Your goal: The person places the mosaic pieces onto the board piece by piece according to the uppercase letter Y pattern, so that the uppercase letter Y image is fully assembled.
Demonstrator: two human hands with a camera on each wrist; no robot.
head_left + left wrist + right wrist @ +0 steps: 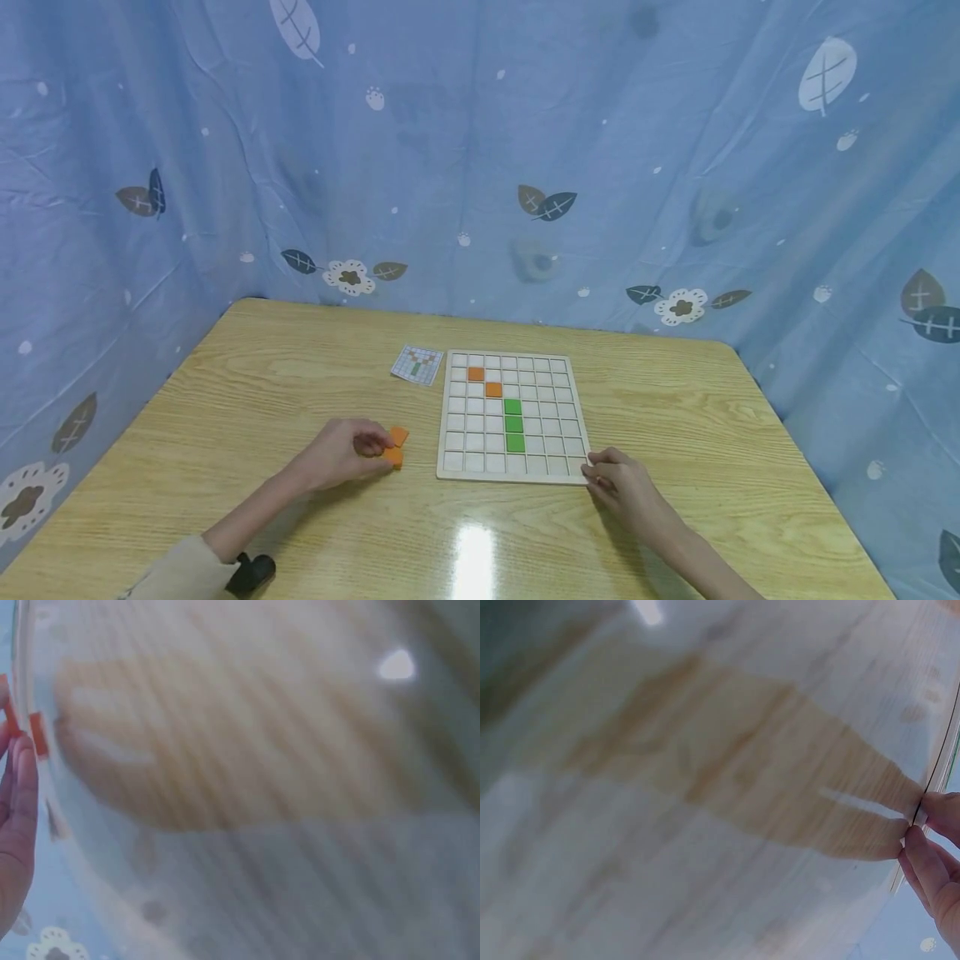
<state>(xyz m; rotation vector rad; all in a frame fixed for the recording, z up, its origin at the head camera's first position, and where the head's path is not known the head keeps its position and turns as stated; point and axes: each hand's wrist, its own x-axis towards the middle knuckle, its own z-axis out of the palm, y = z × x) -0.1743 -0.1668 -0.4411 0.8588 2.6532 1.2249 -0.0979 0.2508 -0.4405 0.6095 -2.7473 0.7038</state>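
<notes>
Reaching in from lower left, forearm angled inward, with left hand [341, 454] low over tabletop [660, 400], thumb and fingers curled, pinching an orange tile [393, 457]; partly cut off at frame edge in left wrist view. Just beyond fingertips, close beside pinched piece: a loose tile [400, 434], also orange, lying askew. Reaching in from lower right, forearm slanted up and leftward, with right hand [622, 487] gripping near right corner of grid board [475, 442], fingertips bunched on rim. Between left fingertips and board's left rim, a modest gap of bare wood. On board: two orange squares [493, 390] stepping diagonally down toward three green squares [513, 424], lined up in one column, pale cells all round. Just off far left corner, apart from rim: a pattern card [417, 365], set at a slant. To right of board, a broad stretch of wood out to tabletop's slanting right edge; to left, another broad stretch past card and left hand. At back, tabletop edge close against blue curtain [465, 167], with a narrower strip of wood before board's far rim. At near side, a glare patch [474, 562] on wood below board; beside left sleeve [180, 571], a small dark object [257, 573], too unclear to identify
</notes>
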